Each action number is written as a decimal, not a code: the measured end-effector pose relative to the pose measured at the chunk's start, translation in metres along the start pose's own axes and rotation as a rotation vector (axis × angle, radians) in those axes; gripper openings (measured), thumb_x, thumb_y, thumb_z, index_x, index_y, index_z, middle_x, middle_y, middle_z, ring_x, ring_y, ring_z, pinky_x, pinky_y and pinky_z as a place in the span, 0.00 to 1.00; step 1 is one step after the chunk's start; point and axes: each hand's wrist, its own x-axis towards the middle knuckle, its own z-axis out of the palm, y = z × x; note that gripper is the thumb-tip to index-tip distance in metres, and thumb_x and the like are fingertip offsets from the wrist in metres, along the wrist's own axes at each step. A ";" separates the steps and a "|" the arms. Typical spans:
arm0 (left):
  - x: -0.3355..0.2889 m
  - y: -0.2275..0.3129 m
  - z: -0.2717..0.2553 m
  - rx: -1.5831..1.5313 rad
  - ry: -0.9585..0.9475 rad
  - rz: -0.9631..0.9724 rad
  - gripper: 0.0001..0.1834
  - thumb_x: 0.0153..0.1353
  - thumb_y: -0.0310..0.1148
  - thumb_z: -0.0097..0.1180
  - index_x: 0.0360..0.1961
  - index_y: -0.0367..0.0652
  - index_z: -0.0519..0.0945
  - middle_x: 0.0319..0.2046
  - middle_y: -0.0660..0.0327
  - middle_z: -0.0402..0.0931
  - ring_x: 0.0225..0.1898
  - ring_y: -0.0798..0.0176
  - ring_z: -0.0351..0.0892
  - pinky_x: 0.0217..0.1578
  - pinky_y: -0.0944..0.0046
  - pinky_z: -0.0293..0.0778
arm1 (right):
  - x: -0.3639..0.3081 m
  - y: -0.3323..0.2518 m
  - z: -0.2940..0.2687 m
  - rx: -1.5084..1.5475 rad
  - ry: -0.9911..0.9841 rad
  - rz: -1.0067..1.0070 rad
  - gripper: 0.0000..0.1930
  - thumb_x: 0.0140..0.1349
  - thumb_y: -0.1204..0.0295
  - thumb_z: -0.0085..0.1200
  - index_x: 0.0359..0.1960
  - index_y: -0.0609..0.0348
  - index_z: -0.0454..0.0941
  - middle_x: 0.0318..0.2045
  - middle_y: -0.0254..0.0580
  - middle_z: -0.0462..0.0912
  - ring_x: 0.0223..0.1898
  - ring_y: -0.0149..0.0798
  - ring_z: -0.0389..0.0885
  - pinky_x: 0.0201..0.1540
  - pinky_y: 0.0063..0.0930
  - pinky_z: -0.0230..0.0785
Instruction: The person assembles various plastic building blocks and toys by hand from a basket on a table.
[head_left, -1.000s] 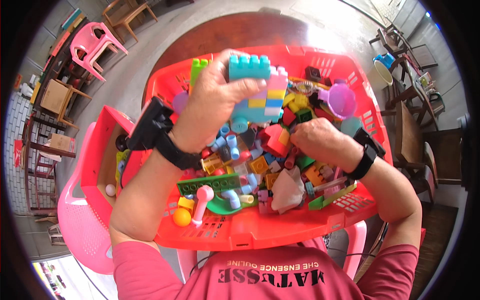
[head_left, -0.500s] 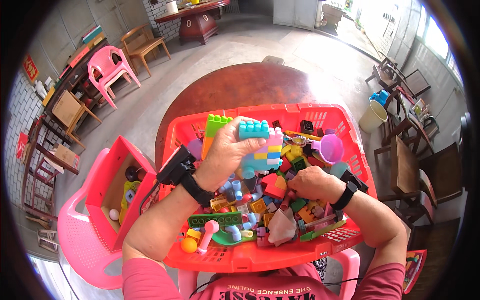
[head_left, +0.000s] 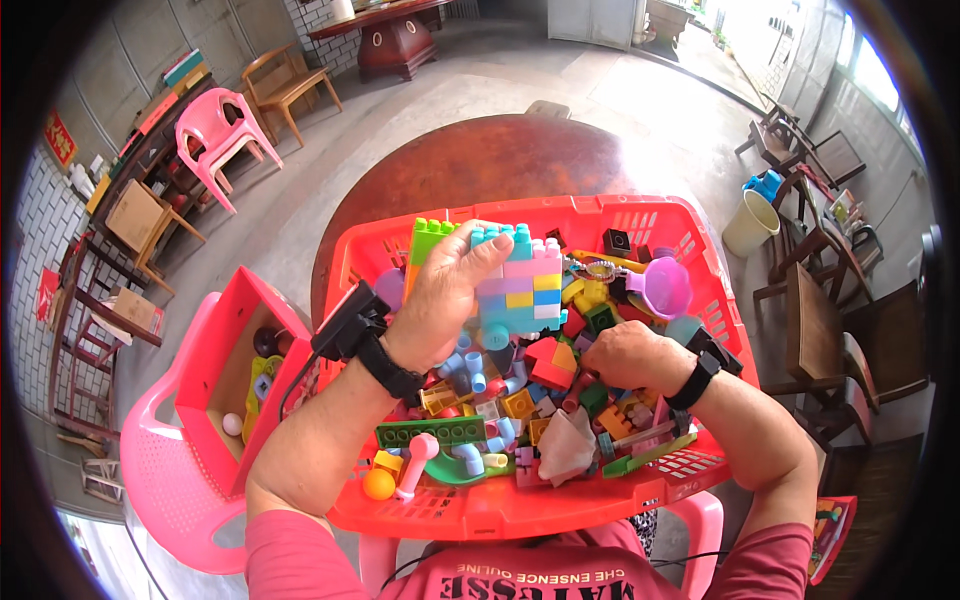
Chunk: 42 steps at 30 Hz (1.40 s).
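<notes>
My left hand (head_left: 448,290) is wrapped round the left side of a built block of toy bricks (head_left: 527,288) in teal, pink, yellow, blue and white, held up over a red plastic basket (head_left: 430,520). Low among the loose pieces, my right hand (head_left: 632,355) has its fingers curled down; whatever they pinch, if anything, is hidden. Beside those fingertips lies a red and yellow brick (head_left: 552,364). Behind my left hand, a green and orange brick stack (head_left: 428,238) stands in the basket. A purple cup (head_left: 664,288) lies beyond my right hand.
The basket rests by a round brown table (head_left: 470,160). At the left, a red box (head_left: 215,400) with toys sits on a pink plastic chair (head_left: 165,475). A green brick strip (head_left: 430,432) and an orange ball (head_left: 379,484) lie near the basket's front. Wooden chairs (head_left: 815,330) stand at right.
My left hand has turned the brick block so more of its face shows, and its thumb now lies across the top. My right hand stays low among the pieces, shifted only slightly.
</notes>
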 end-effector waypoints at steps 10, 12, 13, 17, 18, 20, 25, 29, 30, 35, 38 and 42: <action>0.007 -0.006 -0.013 -0.017 0.015 0.010 0.19 0.70 0.47 0.50 0.50 0.42 0.76 0.44 0.62 0.79 0.46 0.66 0.79 0.50 0.60 0.74 | -0.008 0.009 -0.014 -0.017 0.106 -0.085 0.06 0.55 0.72 0.54 0.32 0.54 0.82 0.31 0.42 0.85 0.37 0.47 0.85 0.37 0.39 0.78; 0.007 -0.006 -0.013 0.000 0.020 0.044 0.20 0.70 0.48 0.51 0.51 0.42 0.75 0.45 0.62 0.78 0.49 0.65 0.77 0.52 0.58 0.73 | -0.009 0.010 -0.018 0.052 0.069 -0.058 0.06 0.55 0.72 0.54 0.32 0.55 0.82 0.31 0.44 0.85 0.38 0.48 0.85 0.38 0.40 0.77; 0.007 -0.006 -0.013 0.001 0.035 0.016 0.21 0.70 0.48 0.51 0.51 0.41 0.75 0.45 0.62 0.78 0.49 0.65 0.77 0.52 0.58 0.73 | -0.008 0.010 -0.018 0.046 0.061 -0.054 0.06 0.55 0.72 0.53 0.33 0.56 0.82 0.32 0.44 0.84 0.38 0.49 0.84 0.39 0.40 0.77; 0.006 -0.002 -0.011 0.014 0.045 0.002 0.21 0.69 0.49 0.52 0.50 0.42 0.76 0.46 0.62 0.78 0.48 0.65 0.76 0.52 0.58 0.73 | -0.007 0.008 -0.019 0.030 0.010 -0.031 0.10 0.54 0.74 0.51 0.35 0.54 0.82 0.28 0.47 0.83 0.36 0.51 0.83 0.39 0.43 0.75; 0.006 -0.002 -0.011 0.016 0.040 0.003 0.21 0.69 0.49 0.52 0.50 0.42 0.76 0.46 0.62 0.78 0.49 0.65 0.76 0.52 0.58 0.73 | -0.006 0.007 -0.019 0.028 0.014 -0.034 0.10 0.54 0.74 0.51 0.36 0.54 0.82 0.28 0.47 0.83 0.36 0.51 0.83 0.39 0.43 0.75; 0.006 -0.001 -0.011 0.019 0.039 0.008 0.20 0.69 0.49 0.52 0.50 0.42 0.76 0.46 0.62 0.78 0.49 0.65 0.77 0.52 0.59 0.73 | -0.006 0.008 -0.018 0.023 0.023 -0.038 0.10 0.54 0.74 0.51 0.36 0.53 0.82 0.28 0.47 0.83 0.36 0.51 0.84 0.39 0.43 0.75; 0.006 -0.003 -0.008 -0.016 0.041 0.029 0.19 0.68 0.48 0.55 0.47 0.42 0.75 0.41 0.65 0.77 0.43 0.71 0.76 0.48 0.67 0.72 | -0.007 0.009 -0.013 0.026 0.047 -0.021 0.09 0.55 0.73 0.51 0.35 0.51 0.83 0.28 0.45 0.83 0.36 0.50 0.84 0.37 0.42 0.75; 0.006 -0.001 -0.007 -0.014 0.031 0.029 0.20 0.68 0.48 0.54 0.48 0.42 0.75 0.42 0.64 0.77 0.44 0.70 0.76 0.49 0.64 0.72 | -0.003 0.005 -0.008 -0.059 0.030 -0.031 0.08 0.56 0.73 0.51 0.33 0.48 0.83 0.27 0.42 0.84 0.35 0.48 0.84 0.35 0.40 0.75; 0.005 -0.001 -0.008 0.000 0.030 0.016 0.20 0.69 0.49 0.53 0.49 0.42 0.75 0.43 0.63 0.77 0.46 0.67 0.76 0.51 0.62 0.72 | -0.002 0.004 -0.006 -0.075 0.049 -0.037 0.08 0.56 0.72 0.51 0.33 0.48 0.83 0.27 0.41 0.84 0.35 0.47 0.85 0.35 0.40 0.76; 0.006 -0.002 -0.011 -0.004 0.020 0.010 0.21 0.69 0.49 0.52 0.49 0.42 0.75 0.44 0.62 0.77 0.48 0.66 0.76 0.53 0.59 0.71 | 0.000 -0.002 0.002 -0.141 0.062 0.019 0.07 0.56 0.71 0.52 0.30 0.48 0.84 0.26 0.40 0.84 0.34 0.45 0.85 0.34 0.38 0.75; 0.006 -0.002 -0.011 -0.005 0.029 0.017 0.21 0.69 0.49 0.52 0.49 0.42 0.75 0.44 0.63 0.77 0.48 0.66 0.76 0.53 0.60 0.71 | -0.004 0.001 0.004 -0.116 0.030 0.011 0.06 0.55 0.71 0.53 0.29 0.48 0.84 0.27 0.40 0.84 0.34 0.45 0.85 0.34 0.38 0.76; 0.007 -0.001 -0.012 -0.001 0.014 0.040 0.20 0.70 0.48 0.52 0.49 0.42 0.76 0.45 0.62 0.78 0.48 0.66 0.76 0.53 0.59 0.71 | -0.003 0.006 0.003 -0.086 0.051 -0.021 0.06 0.53 0.69 0.55 0.31 0.49 0.84 0.27 0.41 0.84 0.35 0.46 0.85 0.36 0.39 0.76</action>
